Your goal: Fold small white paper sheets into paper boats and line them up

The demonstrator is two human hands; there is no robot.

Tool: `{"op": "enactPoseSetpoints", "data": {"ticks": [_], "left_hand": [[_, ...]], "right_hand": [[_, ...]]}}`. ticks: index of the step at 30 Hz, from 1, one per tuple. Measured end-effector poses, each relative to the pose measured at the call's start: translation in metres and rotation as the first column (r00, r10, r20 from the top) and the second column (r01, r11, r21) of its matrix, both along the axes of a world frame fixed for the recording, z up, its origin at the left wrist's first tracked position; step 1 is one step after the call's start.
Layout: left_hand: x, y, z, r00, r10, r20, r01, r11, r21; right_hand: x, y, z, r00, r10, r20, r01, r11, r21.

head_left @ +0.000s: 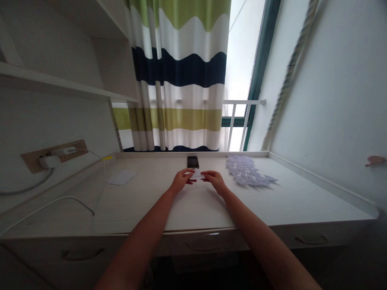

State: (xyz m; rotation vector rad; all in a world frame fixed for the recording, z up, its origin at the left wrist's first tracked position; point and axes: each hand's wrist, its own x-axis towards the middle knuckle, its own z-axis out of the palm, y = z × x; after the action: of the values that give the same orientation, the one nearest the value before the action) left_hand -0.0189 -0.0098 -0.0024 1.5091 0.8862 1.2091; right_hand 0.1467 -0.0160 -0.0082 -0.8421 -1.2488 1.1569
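Observation:
A small folded piece of white paper [197, 174] is held between my two hands above the middle of the desk. My left hand [182, 179] pinches its left end, thumb and fingers closed on it. At the other end, my right hand [215, 180] grips the paper in the same way. The paper rises to a point in the middle. Just beyond the hands a dark phone [193, 162] lies flat on the desk. To the right of my right hand spreads a pile of folded white paper pieces [248, 171].
Flat white paper [121, 177] lies on the left of the desk [196, 213], with a yellow bit [107, 158] behind it. White cables run from the wall socket [54, 156] over the desk's left side. A shelf [66, 82] overhangs the left; a curtain [181, 80] hangs behind.

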Motion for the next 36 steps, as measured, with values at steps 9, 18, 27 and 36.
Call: {"op": "enactPoseSetpoints", "data": {"ticks": [9, 18, 27, 36], "left_hand": [[-0.001, -0.004, 0.003, 0.999, 0.016, 0.044, -0.017, 1.0, 0.018], [-0.001, -0.003, 0.001, 1.0, 0.023, -0.001, -0.023, 0.999, 0.026], [-0.002, 0.001, -0.002, 1.0, 0.023, 0.0, -0.023, 1.0, -0.012], [-0.004, 0.005, -0.006, 0.993, 0.082, -0.086, -0.077, 0.995, 0.061]], "right_hand": [[0.0, -0.004, 0.003, 1.0, 0.023, 0.003, -0.023, 1.0, -0.009], [0.002, -0.002, 0.001, 0.998, 0.018, 0.055, -0.018, 1.0, 0.005], [0.002, -0.001, 0.001, 0.982, -0.077, 0.174, 0.066, 0.996, 0.067], [0.005, 0.006, -0.005, 0.937, -0.185, 0.297, 0.126, 0.97, 0.208]]}}
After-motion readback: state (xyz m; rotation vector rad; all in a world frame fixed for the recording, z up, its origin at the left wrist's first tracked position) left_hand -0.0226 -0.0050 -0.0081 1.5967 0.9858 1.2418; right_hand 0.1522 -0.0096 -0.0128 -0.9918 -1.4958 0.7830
